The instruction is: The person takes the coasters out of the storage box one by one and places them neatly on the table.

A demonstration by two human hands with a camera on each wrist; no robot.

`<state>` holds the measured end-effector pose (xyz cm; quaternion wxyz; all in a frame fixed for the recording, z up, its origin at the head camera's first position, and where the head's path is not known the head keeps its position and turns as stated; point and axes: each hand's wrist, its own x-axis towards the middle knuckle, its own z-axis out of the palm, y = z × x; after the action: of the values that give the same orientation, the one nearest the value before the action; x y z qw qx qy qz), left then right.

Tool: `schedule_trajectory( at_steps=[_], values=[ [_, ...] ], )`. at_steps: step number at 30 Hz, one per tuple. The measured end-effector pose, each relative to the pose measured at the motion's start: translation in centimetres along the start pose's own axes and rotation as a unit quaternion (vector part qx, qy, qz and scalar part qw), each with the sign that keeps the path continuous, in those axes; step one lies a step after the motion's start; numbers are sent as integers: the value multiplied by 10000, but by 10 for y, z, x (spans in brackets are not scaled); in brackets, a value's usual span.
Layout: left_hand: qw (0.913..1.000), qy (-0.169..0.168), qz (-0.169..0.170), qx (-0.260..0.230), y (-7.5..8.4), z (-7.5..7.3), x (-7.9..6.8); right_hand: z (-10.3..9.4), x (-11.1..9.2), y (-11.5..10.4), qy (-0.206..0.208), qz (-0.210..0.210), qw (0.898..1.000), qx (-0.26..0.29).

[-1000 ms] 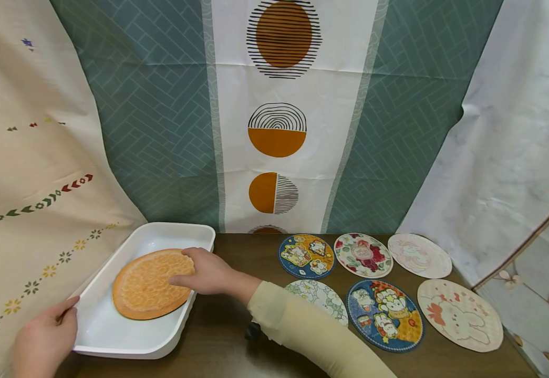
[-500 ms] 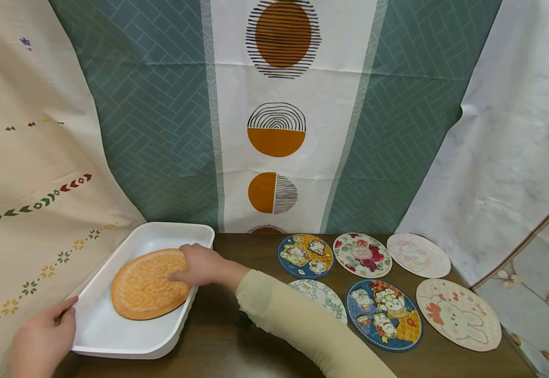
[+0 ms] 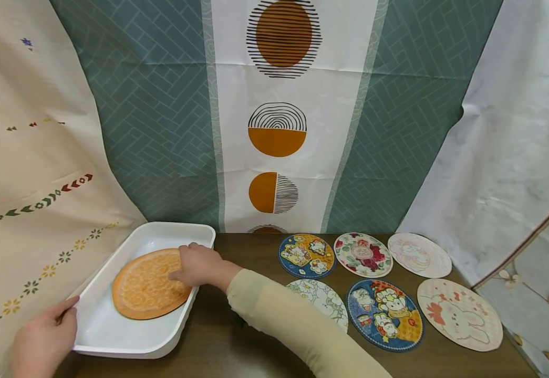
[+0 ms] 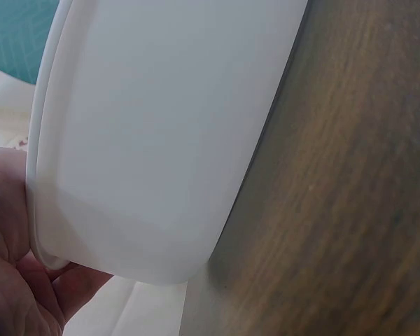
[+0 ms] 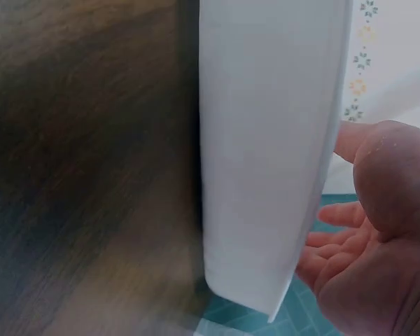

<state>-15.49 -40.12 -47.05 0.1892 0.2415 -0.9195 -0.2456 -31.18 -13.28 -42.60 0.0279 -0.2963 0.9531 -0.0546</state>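
Note:
In the head view, a white rectangular tray [image 3: 90, 336] stands at the left of the brown table. Inside lies a round orange-brown mat [image 3: 146, 294], slightly tilted, its right side up against the tray's right wall. My left hand [image 3: 42, 336] grips the tray's near-left rim; the left wrist view shows that hand [image 4: 21, 259] at the rim's corner. My right hand [image 3: 200, 266] reaches over the right rim, thumb on the mat's top and index finger at its far-right edge. In the right wrist view its fingers [image 5: 336, 248] are spread from the thumb, their tips partly behind the rim.
Several round patterned mats lie at the table's right, among them a rose mat [image 3: 363, 255], a blue-and-yellow mat [image 3: 385, 315] and a rabbit mat [image 3: 459, 315]. My right sleeve [image 3: 279, 320] partly covers a green-and-white mat [image 3: 321, 300]. Patterned cloths [image 3: 161, 131] hang behind and beside the table.
My right wrist and sleeve have shifted a little left and up, and the right fingers cover less of the mat's top. The left hand, tray and mat stay put.

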Motion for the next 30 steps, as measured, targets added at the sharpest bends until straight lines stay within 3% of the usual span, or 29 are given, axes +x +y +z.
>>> schedule_trajectory(
  at_steps=[5,13,30],
  values=[
    [9999,82,48,-63,1,1,0,3,7,2,-20,-33,9996,-297],
    [9998,141,160,-52,1,-1,-2,12,16,4,-26,-152,9993,-331],
    [9998,-56,-171,-19,5,-1,-1,21,20,0,-66,-23,9971,-754]
  ],
)
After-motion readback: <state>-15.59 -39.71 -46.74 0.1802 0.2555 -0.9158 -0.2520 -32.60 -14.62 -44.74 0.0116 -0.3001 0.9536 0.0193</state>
